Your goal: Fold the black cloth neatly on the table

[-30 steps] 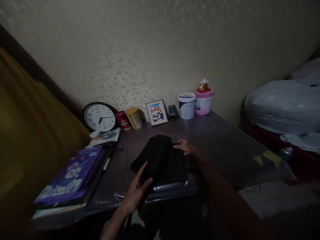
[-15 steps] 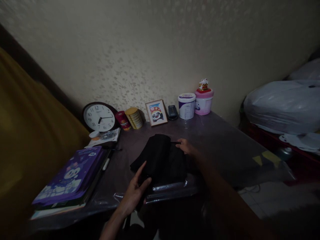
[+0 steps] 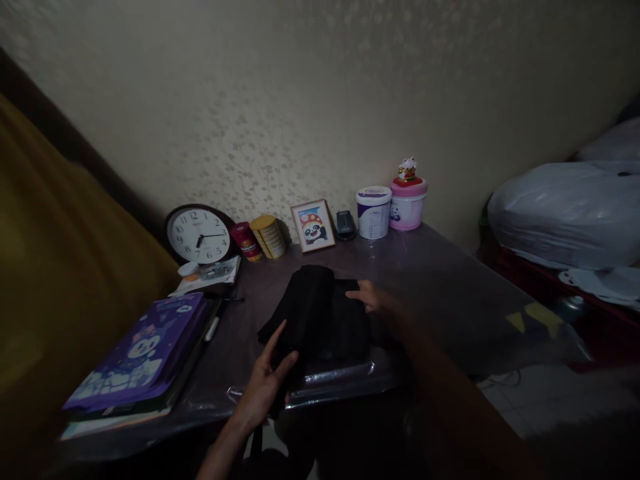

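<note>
A folded black cloth item (image 3: 320,320), too dark to tell whether a garment or a bag, lies near the front edge of the table. At its near left corner is my left hand (image 3: 263,383), thumb and forefinger apart on top and other fingers curled around below, with dark fabric between. My right hand (image 3: 370,297) has its fingertips closed on the far right edge of the black cloth. Its forearm crosses the table from the lower right.
Purple panda-printed folders (image 3: 140,353) are stacked at left. Along the wall stand a clock (image 3: 199,235), a red can (image 3: 246,241), a yellow can (image 3: 269,236), a framed panda picture (image 3: 313,227) and two tubs (image 3: 373,213). A plastic-wrapped bundle (image 3: 565,213) sits beyond the table's right side.
Both hands and the black cloth have shifted slightly left. A thin dark strip that stuck out at my right fingertips now lies against the cloth.
</note>
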`<state>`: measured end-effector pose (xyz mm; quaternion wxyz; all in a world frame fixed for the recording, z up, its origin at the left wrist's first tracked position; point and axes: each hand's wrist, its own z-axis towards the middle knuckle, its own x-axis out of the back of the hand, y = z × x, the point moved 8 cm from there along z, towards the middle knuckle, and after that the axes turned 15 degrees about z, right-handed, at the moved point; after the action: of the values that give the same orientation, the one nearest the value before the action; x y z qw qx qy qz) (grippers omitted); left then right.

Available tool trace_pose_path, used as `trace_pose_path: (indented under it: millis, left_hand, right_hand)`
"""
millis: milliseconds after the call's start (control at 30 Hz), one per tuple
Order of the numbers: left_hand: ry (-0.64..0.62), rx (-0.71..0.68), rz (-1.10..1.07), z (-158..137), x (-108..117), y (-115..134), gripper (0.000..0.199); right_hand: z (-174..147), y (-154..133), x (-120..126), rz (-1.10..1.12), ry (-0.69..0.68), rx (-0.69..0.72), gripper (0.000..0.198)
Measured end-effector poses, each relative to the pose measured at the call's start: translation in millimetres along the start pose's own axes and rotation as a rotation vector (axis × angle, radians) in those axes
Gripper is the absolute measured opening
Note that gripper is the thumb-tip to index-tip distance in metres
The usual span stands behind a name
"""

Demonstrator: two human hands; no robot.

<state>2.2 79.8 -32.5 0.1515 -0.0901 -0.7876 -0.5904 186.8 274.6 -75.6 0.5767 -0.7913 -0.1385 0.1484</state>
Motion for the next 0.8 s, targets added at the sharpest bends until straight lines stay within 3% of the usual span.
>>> trace_pose_path:
  millis: [300, 533, 800]
  left_hand:
    - [0.044, -0.002, 0.003, 1.3, 6.7, -0.6, 0.082]
    - [0.029, 0.013, -0.006, 2.7, 1.7, -0.7, 0.081]
    - [-0.018, 0.023, 0.001, 2.4, -5.6, -1.8, 0.073]
  right_hand:
    - [-11.2, -2.5, -7.8, 0.023, 0.011, -0.070, 0.022]
    - [-18.3, -23.2, -21.1, 0.210, -0.069, 0.123, 0.019]
    - [-19.5, -32.4, -32.0, 0.264, 0.002, 0.159, 0.021]
